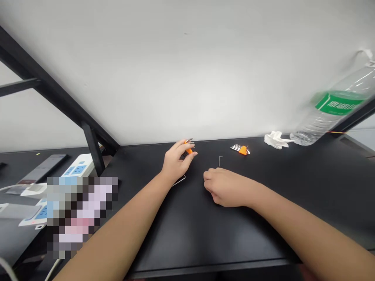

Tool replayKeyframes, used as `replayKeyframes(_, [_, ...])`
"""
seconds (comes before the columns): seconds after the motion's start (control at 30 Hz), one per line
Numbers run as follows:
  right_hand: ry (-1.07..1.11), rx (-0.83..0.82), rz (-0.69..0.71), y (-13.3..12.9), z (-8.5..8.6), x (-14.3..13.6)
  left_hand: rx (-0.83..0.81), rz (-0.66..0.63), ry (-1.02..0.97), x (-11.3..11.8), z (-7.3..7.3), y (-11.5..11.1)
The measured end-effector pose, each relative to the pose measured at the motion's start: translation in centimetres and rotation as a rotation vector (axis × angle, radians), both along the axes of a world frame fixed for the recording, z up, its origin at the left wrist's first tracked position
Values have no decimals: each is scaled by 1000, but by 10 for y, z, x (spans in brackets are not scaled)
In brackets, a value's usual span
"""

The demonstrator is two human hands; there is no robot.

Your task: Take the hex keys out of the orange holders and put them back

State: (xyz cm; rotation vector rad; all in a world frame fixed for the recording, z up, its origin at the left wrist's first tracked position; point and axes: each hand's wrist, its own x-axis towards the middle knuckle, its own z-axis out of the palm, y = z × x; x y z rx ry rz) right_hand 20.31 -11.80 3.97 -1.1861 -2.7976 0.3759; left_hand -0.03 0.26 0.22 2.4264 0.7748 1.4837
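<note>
My left hand [177, 158] is closed around an orange hex key holder [188, 147], with short metal ends showing above the fingers. Beneath that wrist a larger bent hex key [181, 180] lies on the black tabletop, partly covered by the arm. My right hand [224, 186] rests low over the table, its fingers curled in and pressed together; what they hold is hidden. A small thin hex key [219, 160] shows just past its knuckles, and I cannot tell whether the hand touches it. Farther back lies a second orange holder [243, 150] with several silver hex keys in it.
A crumpled white tissue [276, 139] and a large clear bottle with a green label [336, 103] stand by the wall at right. At left are a black frame post [93, 148], a white power strip [83, 160] with cables, and a flat grey device [48, 168].
</note>
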Motion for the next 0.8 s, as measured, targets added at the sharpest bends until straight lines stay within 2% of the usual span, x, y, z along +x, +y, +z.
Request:
replayKeyframes(0.07, [69, -40, -49, 4, 0, 1, -43, 14, -6, -1, -1, 1])
replayKeyframes(0.17, [291, -48, -172, 10, -3, 4, -136, 23, -7, -2, -5, 1])
replayKeyframes(0.27, [568, 106, -281, 13, -7, 4, -142, 13, -27, -1, -11, -2])
replayKeyframes(0.43, [951, 272, -263, 13, -12, 0, -96, 25, 63, 3, -12, -13])
replayKeyframes(0.5, [992, 333, -249, 14, -10, 2, -72, 11, 115, 4, -9, -16])
replayKeyframes(0.63, [910, 470, -217, 18, -6, 9, -35, -28, 172, 5, -4, -19])
replayKeyframes(0.8, [894, 510, -210, 21, -7, 14, -31, -83, 171, 6, -2, -21])
